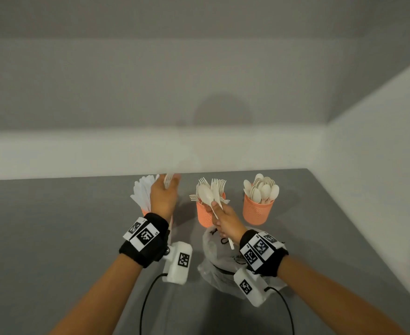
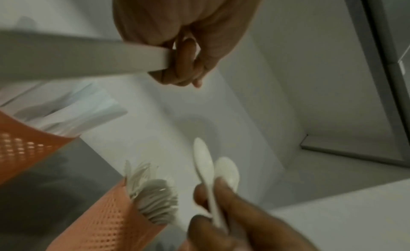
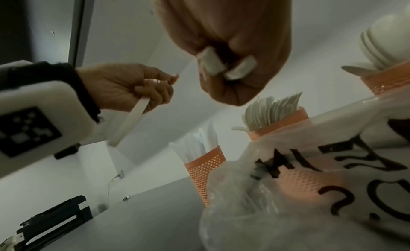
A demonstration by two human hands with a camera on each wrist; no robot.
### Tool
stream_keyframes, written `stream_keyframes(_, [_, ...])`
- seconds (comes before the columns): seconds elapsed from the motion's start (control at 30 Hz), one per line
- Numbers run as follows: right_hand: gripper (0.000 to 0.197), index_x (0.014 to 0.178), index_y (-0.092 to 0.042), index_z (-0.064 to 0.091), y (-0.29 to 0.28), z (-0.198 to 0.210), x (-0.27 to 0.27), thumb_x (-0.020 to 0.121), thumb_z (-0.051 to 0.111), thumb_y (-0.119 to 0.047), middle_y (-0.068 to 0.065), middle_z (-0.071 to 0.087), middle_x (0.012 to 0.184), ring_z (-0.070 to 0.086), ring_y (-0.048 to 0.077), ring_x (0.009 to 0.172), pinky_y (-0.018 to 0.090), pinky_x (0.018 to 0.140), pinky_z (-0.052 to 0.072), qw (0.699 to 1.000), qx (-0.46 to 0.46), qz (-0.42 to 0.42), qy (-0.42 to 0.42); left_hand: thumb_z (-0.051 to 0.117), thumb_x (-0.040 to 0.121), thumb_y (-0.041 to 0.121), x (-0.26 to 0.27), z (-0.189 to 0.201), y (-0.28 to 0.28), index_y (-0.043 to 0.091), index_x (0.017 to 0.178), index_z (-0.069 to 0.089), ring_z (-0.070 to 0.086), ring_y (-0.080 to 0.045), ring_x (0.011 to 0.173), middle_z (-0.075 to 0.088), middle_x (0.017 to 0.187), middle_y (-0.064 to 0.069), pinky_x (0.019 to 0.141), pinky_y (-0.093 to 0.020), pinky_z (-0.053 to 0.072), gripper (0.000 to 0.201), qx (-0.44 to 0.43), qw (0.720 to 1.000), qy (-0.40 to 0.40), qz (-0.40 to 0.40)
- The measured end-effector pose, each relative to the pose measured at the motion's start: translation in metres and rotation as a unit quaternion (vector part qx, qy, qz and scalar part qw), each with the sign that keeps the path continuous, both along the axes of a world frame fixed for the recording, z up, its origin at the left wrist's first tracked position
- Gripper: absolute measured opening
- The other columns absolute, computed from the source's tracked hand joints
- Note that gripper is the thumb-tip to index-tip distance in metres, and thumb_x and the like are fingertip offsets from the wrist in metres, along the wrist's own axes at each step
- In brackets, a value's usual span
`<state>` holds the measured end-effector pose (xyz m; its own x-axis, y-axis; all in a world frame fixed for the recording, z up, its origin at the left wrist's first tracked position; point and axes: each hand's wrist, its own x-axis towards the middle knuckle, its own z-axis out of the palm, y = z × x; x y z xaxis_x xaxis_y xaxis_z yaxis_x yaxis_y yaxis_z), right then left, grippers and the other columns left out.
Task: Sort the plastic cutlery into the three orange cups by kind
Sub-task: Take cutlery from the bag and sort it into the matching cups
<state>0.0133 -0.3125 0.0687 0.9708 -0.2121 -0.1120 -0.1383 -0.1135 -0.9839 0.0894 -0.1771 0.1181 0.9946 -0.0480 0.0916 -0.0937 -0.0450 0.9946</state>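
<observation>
Three orange mesh cups stand in a row on the grey table. The left cup (image 1: 145, 212) holds knives (image 1: 142, 192), the middle cup (image 1: 204, 217) forks (image 1: 217, 183), the right cup (image 1: 258, 211) spoons (image 1: 262, 189). My left hand (image 1: 167, 187) hovers over the left cup and grips a white plastic utensil (image 2: 88, 58) by its flat handle; its head is blurred. My right hand (image 1: 217, 212) is in front of the middle cup and pinches two white spoons (image 1: 207, 193) by their handles, bowls up.
A crumpled clear plastic bag (image 1: 219, 267) with black lettering lies on the table (image 1: 54, 226) under my right wrist. White walls close off the table's back and right side. A black object (image 3: 55, 218) sits at the far left of the table.
</observation>
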Motion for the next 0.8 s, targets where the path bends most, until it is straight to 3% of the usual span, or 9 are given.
stream_keyframes(0.07, [0.03,0.096,-0.007,0.048,0.002,0.006,-0.005,0.102,0.027,-0.028,0.0,0.026,0.055,0.024,0.001,0.029,0.011,0.032,0.021,1.0,0.008,0.017,-0.015,0.054,0.092,0.027,-0.006,-0.008,-0.002,0.015,0.072,0.05,0.036,-0.011,0.043,0.046,0.063,0.0,0.038,-0.018,0.03,0.023,0.048,0.997,0.035,-0.043])
stream_keyframes(0.13, [0.029,0.098,-0.009,0.049,0.005,0.012,-0.01,0.102,0.028,-0.029,-0.001,0.03,0.056,0.029,0.0,0.03,0.01,0.034,0.024,0.999,-0.015,0.038,-0.03,0.054,0.092,0.03,-0.014,-0.015,-0.006,0.012,0.08,0.052,0.038,-0.006,0.036,0.052,0.068,-0.002,0.032,-0.013,0.029,0.022,0.063,0.992,0.063,-0.092])
stream_keyframes(0.23, [0.028,0.114,-0.015,0.053,0.006,0.013,-0.013,0.1,0.036,-0.033,-0.002,0.054,0.077,0.051,-0.002,0.061,0.01,0.056,0.038,0.986,-0.153,0.043,-0.057,0.05,0.094,0.031,-0.024,-0.016,-0.012,0.01,0.088,0.056,0.043,-0.004,0.033,0.055,0.067,-0.007,0.032,-0.013,0.028,0.023,0.066,0.987,0.071,-0.13])
stream_keyframes(0.33, [0.04,0.123,-0.015,0.048,-0.001,0.006,-0.011,0.094,0.046,-0.043,0.001,0.064,0.1,0.061,0.019,0.091,0.026,0.078,0.047,0.95,-0.304,0.057,-0.038,0.05,0.093,0.035,-0.03,-0.012,-0.018,0.009,0.084,0.055,0.046,-0.006,0.038,0.055,0.064,-0.003,0.035,-0.013,0.031,0.028,0.09,0.987,0.043,-0.13])
stream_keyframes(0.43, [0.048,0.121,-0.011,0.048,-0.007,0.005,-0.009,0.092,0.046,-0.05,0.012,0.065,0.103,0.062,0.029,0.094,0.036,0.078,0.047,0.914,-0.4,0.06,-0.018,0.064,0.084,0.033,-0.03,-0.015,-0.02,0.014,0.081,0.055,0.055,-0.013,0.053,0.06,0.066,0.001,0.052,-0.022,0.042,0.021,0.145,0.981,0.008,-0.129])
stream_keyframes(0.5, [0.049,0.118,-0.011,0.049,-0.011,0.008,-0.009,0.091,0.045,-0.052,0.011,0.065,0.104,0.061,0.029,0.096,0.039,0.081,0.048,0.909,-0.41,0.079,-0.016,0.065,0.082,0.021,-0.03,-0.017,-0.02,0.012,0.085,0.055,0.059,-0.021,0.065,0.062,0.07,-0.002,0.061,-0.029,0.045,0.014,0.171,0.977,-0.005,-0.125])
stream_keyframes(0.6, [0.044,0.117,-0.011,0.049,-0.015,0.016,-0.012,0.093,0.045,-0.047,0.008,0.065,0.104,0.06,0.026,0.098,0.036,0.083,0.047,0.922,-0.378,0.085,-0.021,0.059,0.083,0.01,-0.03,-0.011,-0.024,0.008,0.09,0.054,0.055,-0.021,0.072,0.058,0.073,-0.001,0.067,-0.028,0.04,0.009,0.223,0.97,-0.04,-0.088])
stream_keyframes(0.7, [0.04,0.129,-0.011,0.039,-0.012,0.033,-0.014,0.095,0.049,-0.031,-0.001,0.058,0.09,0.055,0.017,0.087,0.028,0.075,0.04,0.953,-0.292,0.074,-0.04,0.058,0.082,0.008,-0.032,-0.004,-0.034,0.009,0.085,0.049,0.05,-0.017,0.065,0.049,0.064,0.005,0.058,-0.026,0.036,0.009,0.243,0.965,-0.085,-0.058])
stream_keyframes(0.8, [0.043,0.135,-0.009,0.032,-0.01,0.046,-0.014,0.094,0.046,-0.008,0.011,0.06,0.111,0.054,0.015,0.092,0.025,0.077,0.042,0.965,-0.246,0.062,-0.064,0.057,0.083,0.007,-0.036,-0.002,-0.046,0.009,0.085,0.048,0.048,-0.012,0.06,0.048,0.065,0.006,0.051,-0.017,0.035,0.01,0.2,0.973,-0.099,-0.06])
